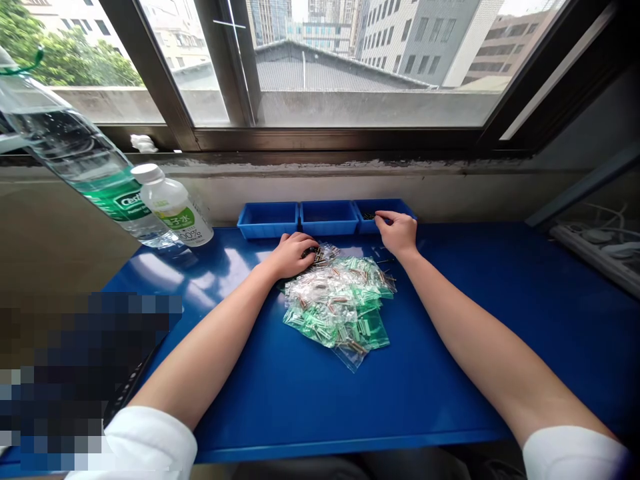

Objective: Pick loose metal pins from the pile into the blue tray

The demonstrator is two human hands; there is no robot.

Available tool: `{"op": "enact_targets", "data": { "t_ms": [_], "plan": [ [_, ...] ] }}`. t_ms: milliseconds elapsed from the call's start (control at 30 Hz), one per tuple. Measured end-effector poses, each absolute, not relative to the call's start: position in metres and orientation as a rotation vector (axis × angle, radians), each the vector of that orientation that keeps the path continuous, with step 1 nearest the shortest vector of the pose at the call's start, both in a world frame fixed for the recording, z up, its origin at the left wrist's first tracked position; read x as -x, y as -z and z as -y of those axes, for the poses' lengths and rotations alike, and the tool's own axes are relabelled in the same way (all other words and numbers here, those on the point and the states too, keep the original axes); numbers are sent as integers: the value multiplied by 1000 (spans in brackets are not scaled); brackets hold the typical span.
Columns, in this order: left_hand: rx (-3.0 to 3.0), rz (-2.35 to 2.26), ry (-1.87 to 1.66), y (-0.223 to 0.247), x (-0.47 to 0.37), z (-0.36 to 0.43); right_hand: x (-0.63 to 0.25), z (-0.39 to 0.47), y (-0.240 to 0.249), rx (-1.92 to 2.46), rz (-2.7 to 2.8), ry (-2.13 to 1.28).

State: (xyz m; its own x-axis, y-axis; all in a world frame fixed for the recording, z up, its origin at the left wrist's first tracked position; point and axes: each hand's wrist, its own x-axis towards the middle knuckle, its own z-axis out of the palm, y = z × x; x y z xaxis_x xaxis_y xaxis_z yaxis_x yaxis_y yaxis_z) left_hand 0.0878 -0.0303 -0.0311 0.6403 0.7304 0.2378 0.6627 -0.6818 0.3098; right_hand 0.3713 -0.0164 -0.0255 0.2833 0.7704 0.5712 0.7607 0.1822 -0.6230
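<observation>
Small clear and green plastic bags (340, 300) with metal pieces inside lie heaped on the blue table. At the heap's back left, my left hand (294, 255) rests with curved fingers over dark, loose screw-like pieces (319, 255); whether it grips any is hidden. My right hand (397, 231) is at the front edge of the right blue bin (409, 212), thumb and fingertips pinched together. What they hold, if anything, is too small to make out. Small dark and yellowish pieces (369, 215) lie in that bin, beside the fingertips.
Left of the right bin stand a middle blue bin (329, 228) and a left blue bin (269, 231), against the wall below the window. A small bottle (175, 210) and a large water bottle (95, 160) stand at the back left. A power strip (595, 257) is at the right.
</observation>
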Motion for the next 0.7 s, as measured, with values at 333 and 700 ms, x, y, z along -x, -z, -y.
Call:
{"op": "enact_targets", "data": {
  "t_ms": [333,700],
  "plan": [
    [-2646,-1148,-506,31,-88,30,-360,26,23,1435,1555,33],
    [-2656,-1153,-516,30,-89,31,-332,37,30,1235,2231,-495]
  ]
}}
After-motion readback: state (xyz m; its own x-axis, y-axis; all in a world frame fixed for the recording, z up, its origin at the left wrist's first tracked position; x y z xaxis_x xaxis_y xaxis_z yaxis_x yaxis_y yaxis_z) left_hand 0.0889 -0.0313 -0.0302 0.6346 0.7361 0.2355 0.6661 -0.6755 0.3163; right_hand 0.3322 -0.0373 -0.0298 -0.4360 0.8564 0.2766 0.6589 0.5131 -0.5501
